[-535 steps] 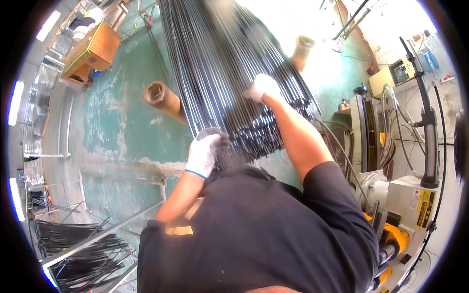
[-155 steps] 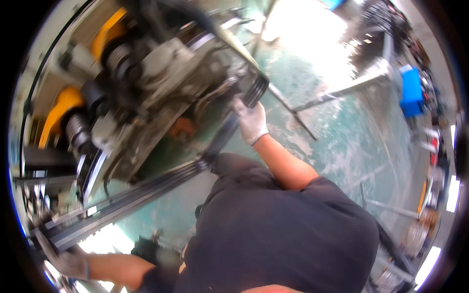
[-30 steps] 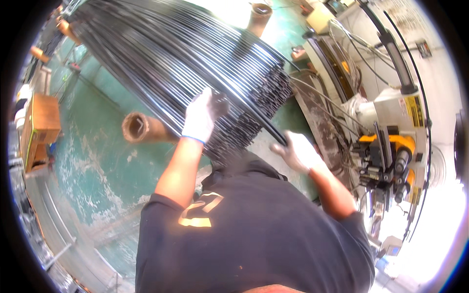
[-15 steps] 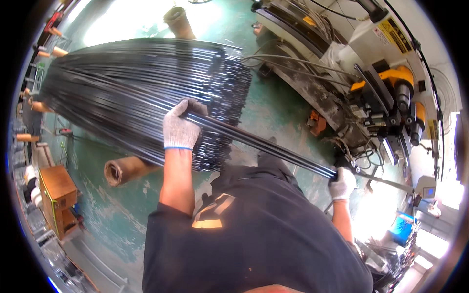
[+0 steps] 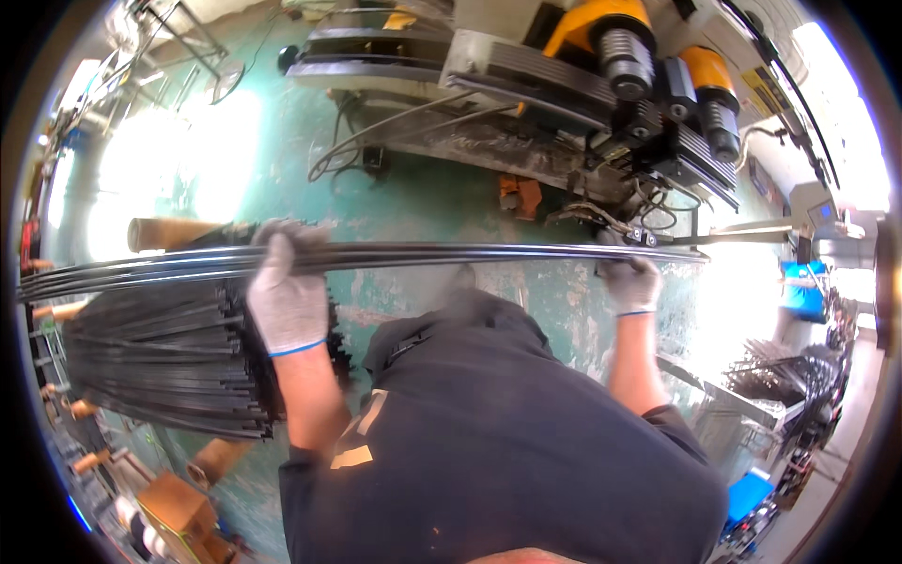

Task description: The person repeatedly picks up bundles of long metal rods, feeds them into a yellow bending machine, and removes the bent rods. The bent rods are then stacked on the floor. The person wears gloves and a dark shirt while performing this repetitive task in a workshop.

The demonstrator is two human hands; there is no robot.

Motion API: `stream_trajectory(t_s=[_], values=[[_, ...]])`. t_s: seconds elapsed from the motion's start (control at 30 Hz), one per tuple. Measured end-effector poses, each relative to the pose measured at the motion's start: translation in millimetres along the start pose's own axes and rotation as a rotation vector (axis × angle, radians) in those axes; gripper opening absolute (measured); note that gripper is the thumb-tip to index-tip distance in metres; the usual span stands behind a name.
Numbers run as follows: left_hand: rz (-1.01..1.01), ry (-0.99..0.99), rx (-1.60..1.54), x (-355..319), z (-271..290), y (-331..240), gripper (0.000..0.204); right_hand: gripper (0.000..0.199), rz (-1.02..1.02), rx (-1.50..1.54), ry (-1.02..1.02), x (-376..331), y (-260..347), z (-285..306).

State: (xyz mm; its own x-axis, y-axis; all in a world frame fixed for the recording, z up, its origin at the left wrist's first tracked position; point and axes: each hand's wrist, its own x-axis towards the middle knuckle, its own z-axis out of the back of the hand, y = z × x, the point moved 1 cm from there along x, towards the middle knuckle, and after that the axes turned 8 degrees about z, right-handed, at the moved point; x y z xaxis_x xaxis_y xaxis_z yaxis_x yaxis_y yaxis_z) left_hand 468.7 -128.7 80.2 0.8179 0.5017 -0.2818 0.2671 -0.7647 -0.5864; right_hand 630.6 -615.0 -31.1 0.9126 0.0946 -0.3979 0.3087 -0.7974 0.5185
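Note:
Several long, thin black metal bars (image 5: 451, 252) lie side by side in my two gloved hands, stretching almost level across the view. My left hand (image 5: 289, 299), in a white glove with a blue cuff edge, is closed round them near the end of a large stack. That stack of similar black bars (image 5: 155, 357) lies below and to the left of the held ones. Farther right, my right hand (image 5: 630, 284) grips the same bars close to their right end, its fingers partly hidden behind them.
A long machine (image 5: 536, 80) with orange-and-black motor units (image 5: 625, 56) stands ahead, cables looping from it. Brown cardboard tubes (image 5: 174, 233) lie by the stack. A wooden box (image 5: 178, 508) sits at lower left. More bars and blue bins (image 5: 803, 291) are at right.
The held bars have come away from the stack's top and swung from slanting to nearly level, both hands still round them. My view has turned right, toward the machine.

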Motion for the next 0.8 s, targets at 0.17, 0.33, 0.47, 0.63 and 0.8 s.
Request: stream_trajectory(t_s=[0.17, 0.33, 0.47, 0.63, 0.8], values=[[0.151, 0.215, 0.196, 50.3, -71.7, 43.3, 0.029, 0.017, 0.206, 0.184, -0.154, 44.2, -7.6, -46.6], [0.128, 0.361, 0.106, 136.2, -66.4, -53.5, 0.039, 0.020, 0.495, 0.104, -0.271, 75.6, 72.4, -36.0], [0.151, 0.400, 0.126, 207.5, -52.2, -52.6, 0.034, 0.039, 0.699, 0.004, -0.349, 105.7, 113.9, -31.6], [0.220, 0.345, 0.219, 272.7, -50.6, 14.8, 0.032, 0.030, 0.638, 0.113, -0.060, 124.5, 90.3, -73.3], [0.438, 0.335, 0.086, 296.5, -78.5, 67.6, 0.036, 0.029, 0.763, 0.000, -0.122, 156.9, 80.9, -97.0]])
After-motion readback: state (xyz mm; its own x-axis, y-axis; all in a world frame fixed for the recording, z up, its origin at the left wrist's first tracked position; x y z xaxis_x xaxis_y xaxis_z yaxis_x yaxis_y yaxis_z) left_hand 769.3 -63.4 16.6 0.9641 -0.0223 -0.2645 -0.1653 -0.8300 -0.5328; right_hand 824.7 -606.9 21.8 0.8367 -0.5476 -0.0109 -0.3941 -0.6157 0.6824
